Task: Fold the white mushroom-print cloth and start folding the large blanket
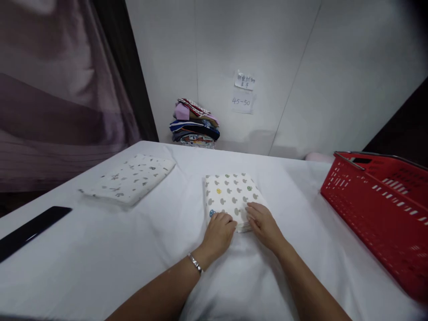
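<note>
A folded white cloth with grey and coloured mushroom prints (230, 192) lies in the middle of the white table (100, 258). My left hand (219, 232) rests on its near left edge with fingers curled against the fold. My right hand (262, 223) lies on its near right corner, fingers stretched flat over the fabric. A silver bracelet (195, 263) circles my left wrist. Neither hand lifts the cloth off the table.
A second folded white cloth with grey prints (132, 178) lies at the left. A red plastic basket (384, 205) stands at the right. A pile of folded coloured clothes (194, 122) sits against the back wall under paper notes (243, 91). A black flat object (30, 229) lies at the left edge.
</note>
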Tool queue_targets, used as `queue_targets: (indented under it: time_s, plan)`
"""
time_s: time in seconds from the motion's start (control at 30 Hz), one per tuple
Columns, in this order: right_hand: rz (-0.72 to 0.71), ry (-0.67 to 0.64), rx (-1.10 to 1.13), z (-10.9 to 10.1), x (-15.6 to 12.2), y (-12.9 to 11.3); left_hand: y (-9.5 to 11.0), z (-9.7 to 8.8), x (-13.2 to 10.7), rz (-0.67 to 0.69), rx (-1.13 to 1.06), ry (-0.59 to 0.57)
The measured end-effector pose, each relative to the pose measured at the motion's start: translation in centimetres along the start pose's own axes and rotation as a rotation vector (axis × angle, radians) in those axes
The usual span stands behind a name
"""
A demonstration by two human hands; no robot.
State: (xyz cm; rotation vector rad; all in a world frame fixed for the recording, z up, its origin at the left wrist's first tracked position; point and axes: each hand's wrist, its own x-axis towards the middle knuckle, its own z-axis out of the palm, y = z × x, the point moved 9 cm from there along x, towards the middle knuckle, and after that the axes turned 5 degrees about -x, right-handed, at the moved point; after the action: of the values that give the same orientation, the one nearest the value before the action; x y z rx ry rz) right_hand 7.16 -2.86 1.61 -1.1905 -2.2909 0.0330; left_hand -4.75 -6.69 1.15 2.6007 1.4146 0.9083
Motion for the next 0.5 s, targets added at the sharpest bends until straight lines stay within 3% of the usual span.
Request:
queue_targets:
  time_s: [0.1,0.2,0.3,0.5]
  plan:
    - [0.018,-0.092,-0.142,2.3,-0.5,0.7,-0.1,-0.2,-0.3,-0.001,-0.019,0.015]
    - [0.039,-0.156,-0.166,3.3,-1.0,1.2,-0.3,-0.3,-0.5,-0.002,-0.07,0.018]
    - [0.063,-0.181,-0.133,3.0,-0.5,1.3,-0.6,-0.3,-0.7,-0.019,-0.127,0.029]
    - [0.137,-0.099,-0.191,1.8,3.2,3.1,-1.0,-0.2,-1.0,-0.025,-0.163,0.039]
